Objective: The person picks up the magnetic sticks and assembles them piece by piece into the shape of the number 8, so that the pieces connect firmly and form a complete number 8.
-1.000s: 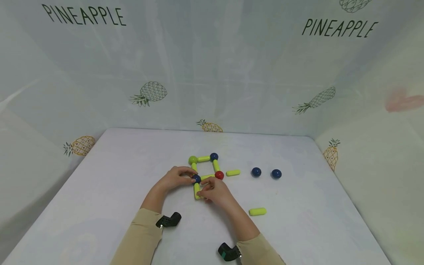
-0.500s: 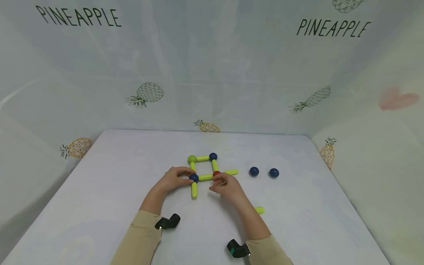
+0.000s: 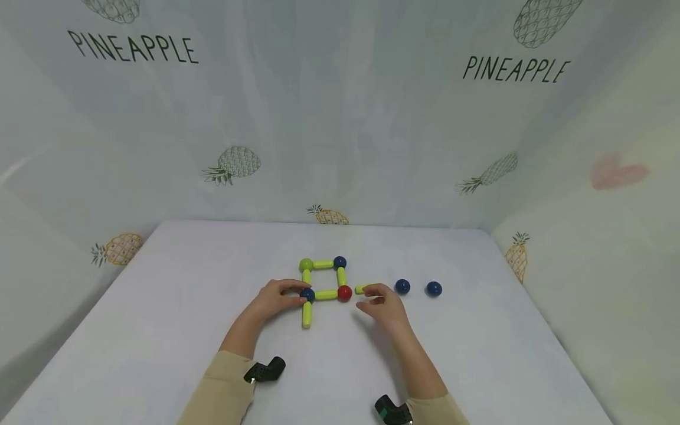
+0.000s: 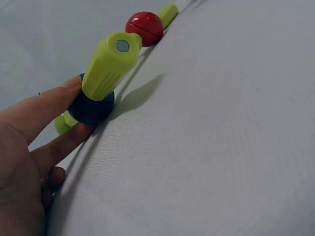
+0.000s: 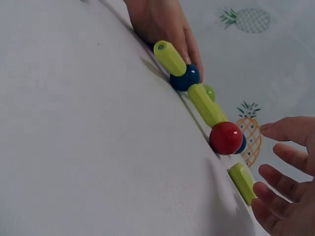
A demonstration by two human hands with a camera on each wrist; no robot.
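My left hand (image 3: 273, 299) pinches a blue ball (image 3: 307, 295) between thumb and fingers at the near left corner of a square of yellow-green magnetic rods and balls. From that ball a rod (image 3: 306, 316) sticks out toward me, a grey disc in its end in the left wrist view. The other corners are a red ball (image 3: 344, 293), a green ball (image 3: 306, 264) and a second blue ball (image 3: 340, 262). To the right of the red ball, a loose rod (image 5: 241, 182) lies beside my right hand (image 3: 386, 307), whose fingers are spread and hold nothing.
Two loose blue balls, a nearer one (image 3: 402, 287) and a farther one (image 3: 434, 288), lie right of my right hand on the white table (image 3: 478, 354). A curtain printed with pineapples (image 3: 239, 162) hangs behind the table.
My right hand has left the rod below the held ball, passed the red ball and come beside the loose rod. My left hand stays on the blue ball. My right forearm now hides another rod.
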